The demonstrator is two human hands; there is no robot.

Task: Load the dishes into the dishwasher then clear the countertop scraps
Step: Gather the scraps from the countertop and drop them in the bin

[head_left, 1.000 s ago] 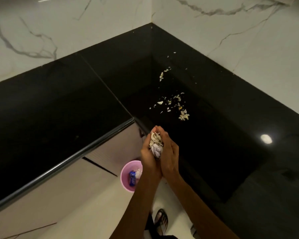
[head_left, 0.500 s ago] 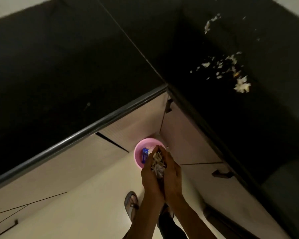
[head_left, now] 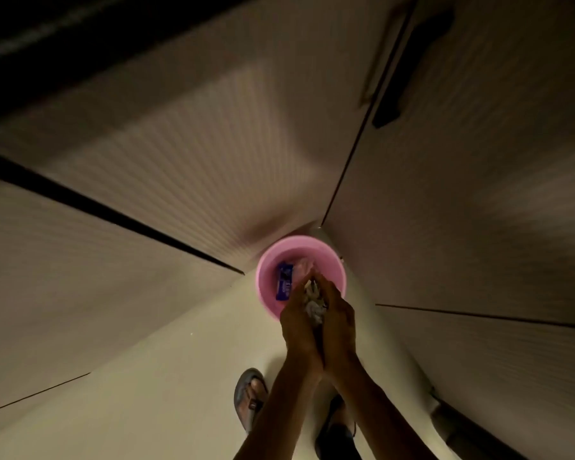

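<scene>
Now the left hand (head_left: 300, 322) and right hand (head_left: 339, 318) are pressed together, cupping a clump of pale scraps (head_left: 313, 302) between their curled fingers, over the near rim of a pink bin (head_left: 334, 263). That bin stands on the floor in the cabinet corner, a blue wrapper (head_left: 284, 282) inside.

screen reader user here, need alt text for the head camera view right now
Two cupped hands, left hand and right hand, hold food scraps over a pink bin on the floor in a cabinet corner.
</scene>
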